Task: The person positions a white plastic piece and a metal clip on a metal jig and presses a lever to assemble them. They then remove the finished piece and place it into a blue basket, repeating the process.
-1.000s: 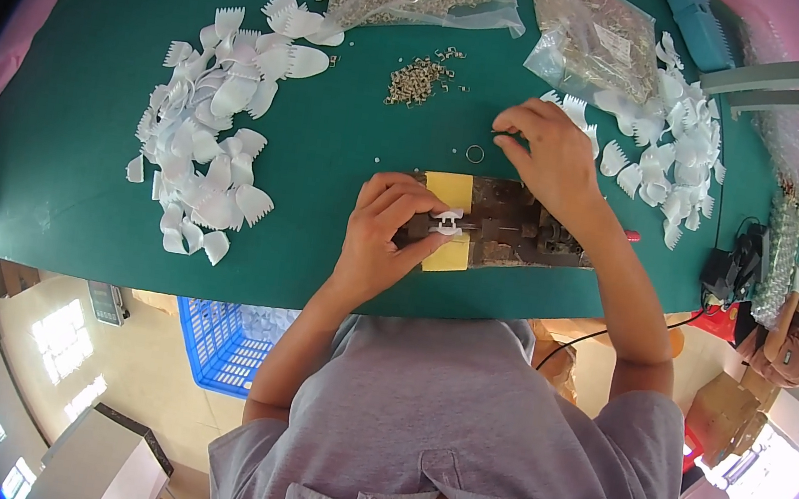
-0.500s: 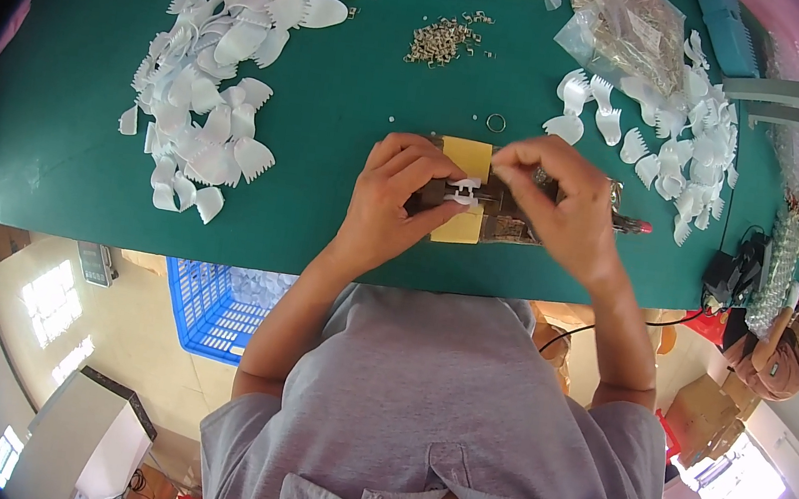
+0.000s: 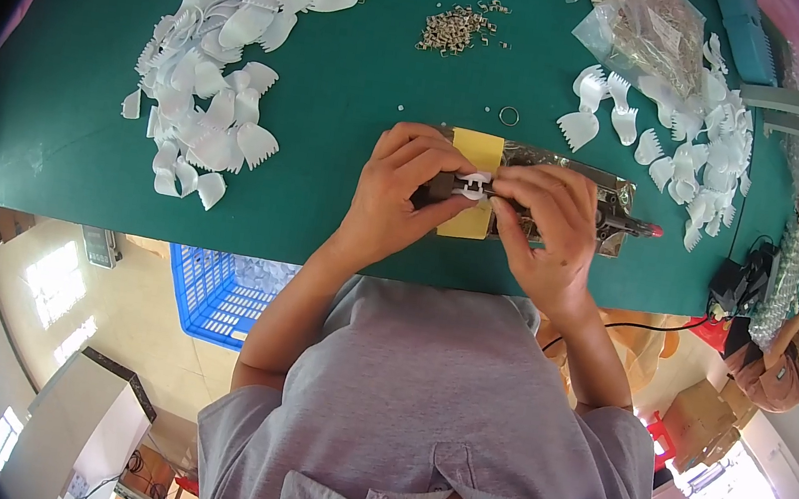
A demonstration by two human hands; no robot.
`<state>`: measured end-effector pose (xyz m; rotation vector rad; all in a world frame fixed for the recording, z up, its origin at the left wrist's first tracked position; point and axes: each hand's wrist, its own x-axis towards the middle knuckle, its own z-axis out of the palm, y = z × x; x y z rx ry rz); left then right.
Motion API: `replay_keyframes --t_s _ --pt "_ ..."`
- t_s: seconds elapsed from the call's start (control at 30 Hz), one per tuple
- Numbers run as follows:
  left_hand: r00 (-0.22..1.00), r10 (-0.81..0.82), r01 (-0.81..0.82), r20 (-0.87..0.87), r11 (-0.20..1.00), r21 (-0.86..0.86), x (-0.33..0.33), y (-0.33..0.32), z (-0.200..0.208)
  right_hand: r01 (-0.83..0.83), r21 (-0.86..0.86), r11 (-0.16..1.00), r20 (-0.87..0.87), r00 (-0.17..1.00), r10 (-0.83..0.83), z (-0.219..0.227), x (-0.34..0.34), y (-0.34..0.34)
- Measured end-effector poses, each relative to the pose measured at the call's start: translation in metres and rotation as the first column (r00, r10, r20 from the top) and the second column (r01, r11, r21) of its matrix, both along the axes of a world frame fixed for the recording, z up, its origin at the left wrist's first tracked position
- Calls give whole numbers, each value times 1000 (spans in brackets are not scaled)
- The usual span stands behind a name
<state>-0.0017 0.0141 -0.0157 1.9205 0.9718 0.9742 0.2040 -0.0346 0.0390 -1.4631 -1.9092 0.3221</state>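
Left hand (image 3: pixel 406 185): grip clamped on the white piece (image 3: pixel 474 185) at the dark fixture (image 3: pixel 525 155) — a slackened pinch could let it tilt. Right hand (image 3: pixel 554 225): just beside the piece, its grip's state indiscernible; a crooked push might knock it onto the green surface (image 3: pixel 337 110).

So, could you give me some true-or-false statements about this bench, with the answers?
1. The left hand holds a small white piece. True.
2. The right hand is well away from the dark fixture. False: the right hand is over the dark fixture.
3. Small metal parts lie heaped on the green table. True.
4. White toothed pieces lie only on the left. False: besides the left heap, there is a right heap.
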Motion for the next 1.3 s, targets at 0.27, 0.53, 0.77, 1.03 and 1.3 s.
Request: replay_keyframes --t_s 0.27,0.53,0.77,1.03,1.3 --pt "1000 -16 17 -11 1000 14 -2 1 -1 -13 -207 978 -2 1000 13 -16 37 97" --pt "999 -23 23 24 1000 2 -1 -2 -3 82 -312 947 84 995 -59 -44 33 151" --pt "999 -37 37 1 999 29 -2 1 0 -98 49 994 323 943 77 -48 32 147" --pt "1000 -20 20 -8 1000 11 -2 -1 0 -160 -385 909 -306 951 37 -3 39 92" --pt "1000 -4 4 9 1000 1 -1 1 0 -129 -405 905 -436 897 -68 16 7 22"
